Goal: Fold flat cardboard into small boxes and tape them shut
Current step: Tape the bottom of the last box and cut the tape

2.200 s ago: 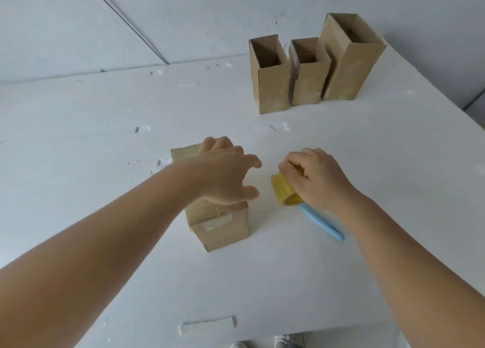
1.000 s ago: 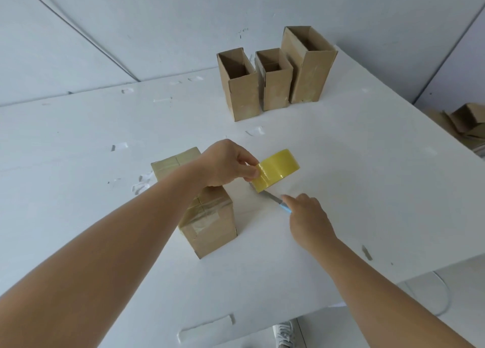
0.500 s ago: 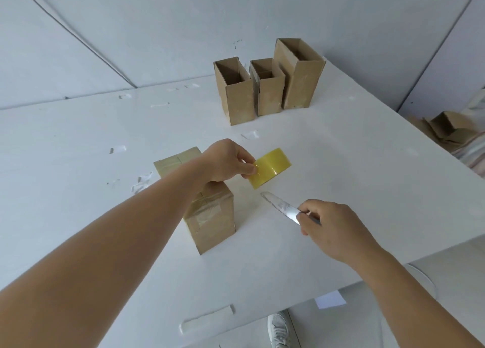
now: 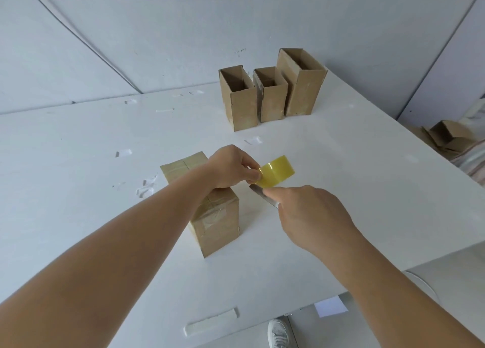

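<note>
A small taped cardboard box (image 4: 215,221) lies on the white table (image 4: 78,190), under my left forearm. My left hand (image 4: 231,169) hovers over the box's far end and pinches a yellow tape roll (image 4: 277,173) held just above the table. My right hand (image 4: 312,219) grips a knife whose metal blade (image 4: 262,197) points up toward the underside of the roll. The blade tip sits just below the roll; whether it touches the tape I cannot tell.
Three open-topped cardboard boxes (image 4: 270,93) stand in a row at the back of the table. Scraps of tape (image 4: 211,325) stick to the tabletop. More cardboard (image 4: 446,135) is piled on the floor beyond the right edge. A shoe (image 4: 279,333) shows below the front edge.
My left hand took the tape roll from my right hand and lifted it. My right hand picked up the knife and brought its blade up close under the roll.
</note>
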Available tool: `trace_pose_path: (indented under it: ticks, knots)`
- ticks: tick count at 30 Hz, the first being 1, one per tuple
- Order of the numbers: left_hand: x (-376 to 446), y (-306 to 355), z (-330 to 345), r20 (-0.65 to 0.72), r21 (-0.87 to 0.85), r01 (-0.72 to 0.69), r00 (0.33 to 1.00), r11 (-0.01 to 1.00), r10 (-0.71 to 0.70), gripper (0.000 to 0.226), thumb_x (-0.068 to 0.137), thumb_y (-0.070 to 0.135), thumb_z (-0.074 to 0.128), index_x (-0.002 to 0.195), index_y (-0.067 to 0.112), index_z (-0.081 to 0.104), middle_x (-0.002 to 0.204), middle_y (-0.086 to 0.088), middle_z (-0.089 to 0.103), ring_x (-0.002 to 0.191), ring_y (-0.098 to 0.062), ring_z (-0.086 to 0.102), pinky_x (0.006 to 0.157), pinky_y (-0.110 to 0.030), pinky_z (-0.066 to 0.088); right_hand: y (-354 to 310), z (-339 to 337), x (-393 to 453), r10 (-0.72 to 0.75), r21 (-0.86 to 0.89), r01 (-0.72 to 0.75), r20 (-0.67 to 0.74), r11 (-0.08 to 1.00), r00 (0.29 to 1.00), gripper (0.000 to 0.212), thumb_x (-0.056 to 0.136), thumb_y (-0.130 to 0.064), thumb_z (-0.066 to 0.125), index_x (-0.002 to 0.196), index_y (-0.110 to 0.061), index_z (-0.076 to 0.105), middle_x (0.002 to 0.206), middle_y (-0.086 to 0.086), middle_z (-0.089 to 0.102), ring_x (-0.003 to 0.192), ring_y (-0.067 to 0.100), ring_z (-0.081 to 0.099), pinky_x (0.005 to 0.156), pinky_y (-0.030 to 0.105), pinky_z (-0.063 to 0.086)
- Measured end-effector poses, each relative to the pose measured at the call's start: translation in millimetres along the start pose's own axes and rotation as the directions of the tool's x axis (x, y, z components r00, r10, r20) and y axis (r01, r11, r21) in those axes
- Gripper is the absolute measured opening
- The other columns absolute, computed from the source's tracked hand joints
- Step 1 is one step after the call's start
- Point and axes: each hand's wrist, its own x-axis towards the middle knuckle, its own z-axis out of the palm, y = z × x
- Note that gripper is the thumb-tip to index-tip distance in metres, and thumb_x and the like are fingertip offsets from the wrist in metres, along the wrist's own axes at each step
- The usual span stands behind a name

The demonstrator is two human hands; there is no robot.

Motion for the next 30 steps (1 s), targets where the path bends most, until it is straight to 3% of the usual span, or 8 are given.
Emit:
trace_pose_path:
  ticks: [2,5,9,15,21,23,26,30]
  knots:
    - [0,-2,0,0.006,-0.002,-0.003,1.0,1.0,0.003,0.012,0.078,0.025,0.072,0.089,0.029,0.075,0.069,0.013,0.068,0.065,0.001,0.054,0.059,-0.015,0.038,-3,-2,6,0.0,-0.053,0.001,0.02,0.999,1.0,0.053,0.092,-0.012,0.038,0.135,-0.044,0.039,0.067,-0.005,0.036,0.07,0.026,0.046,0.06,0.03,0.033]
    - [0,-3,1,-0.018,-0.054,-0.021,1.0,0.998,0.021,0.008,0.079,0.024,0.073,0.085,0.028,0.075,0.065,0.015,0.067,0.059,0.003,0.053,0.06,-0.012,0.039,-6,13,16,0.001,-0.157,0.019,0.123,0.987,0.992,0.037,0.092,-0.01,0.041,0.122,-0.027,0.053,0.081,-0.001,0.053,0.075,0.027,0.054,0.061,0.03,0.034]
    - [0,-5,-3,-0.064,-0.191,-0.084,0.995,0.978,0.073,0.009,0.081,0.018,0.072,0.083,0.026,0.076,0.061,0.013,0.066,0.065,-0.004,0.053,0.069,-0.017,0.042,5,59,20,0.059,-0.058,-0.045,0.275,0.997,0.96,0.035,0.089,-0.006,0.04,0.115,-0.026,0.052,0.079,-0.001,0.05,0.075,0.026,0.049,0.061,0.03,0.033]
    - [1,-6,-2,-0.051,-0.213,-0.083,0.996,0.974,0.073,0.008,0.081,0.018,0.072,0.082,0.026,0.076,0.058,0.014,0.066,0.065,-0.003,0.053,0.07,-0.02,0.042,28,107,31,0.144,0.041,-0.163,0.298,0.986,0.944,0.07,0.094,-0.009,0.037,0.148,-0.043,0.01,0.095,0.002,0.037,0.092,0.023,0.047,0.071,0.03,0.038]
    - [2,-5,-2,-0.051,-0.2,-0.066,0.997,0.978,0.057,0.009,0.082,0.021,0.072,0.079,0.029,0.075,0.057,0.016,0.065,0.062,-0.002,0.05,0.062,-0.016,0.039,33,130,31,0.206,0.121,-0.233,0.198,0.965,0.958,0.057,0.099,-0.028,0.035,0.15,-0.038,0.012,0.107,0.006,0.043,0.097,0.026,0.042,0.086,0.034,0.04]
    - [2,-5,-2,-0.055,-0.195,-0.068,0.997,0.978,0.058,0.01,0.082,0.021,0.072,0.078,0.03,0.075,0.057,0.016,0.065,0.062,-0.004,0.049,0.062,-0.017,0.039,29,127,34,0.2,0.21,-0.207,0.052,0.956,0.978,0.05,0.097,-0.044,0.029,0.144,-0.03,0.034,0.106,0.006,0.053,0.102,0.03,0.048,0.09,0.037,0.04]
    - [1,-6,-2,-0.059,-0.199,-0.064,0.997,0.978,0.053,0.01,0.082,0.022,0.072,0.078,0.03,0.074,0.058,0.016,0.066,0.062,-0.004,0.051,0.062,-0.016,0.041,8,100,39,0.3,0.667,-0.214,-0.015,0.714,0.954,0.057,0.091,-0.057,0.028,0.092,-0.01,0.061,0.078,0.004,0.061,0.085,0.028,0.057,0.074,0.035,0.043]
    - [1,-5,-2,-0.072,-0.202,-0.07,0.996,0.977,0.056,0.006,0.081,0.022,0.074,0.081,0.028,0.075,0.061,0.013,0.068,0.064,0.002,0.057,0.067,-0.012,0.045,-21,78,50,0.35,0.934,-0.327,0.26,0.146,0.9,0.043,0.088,-0.054,0.052,0.085,-0.014,0.067,0.087,-0.002,0.071,0.092,0.015,0.066,0.087,0.033,0.049]
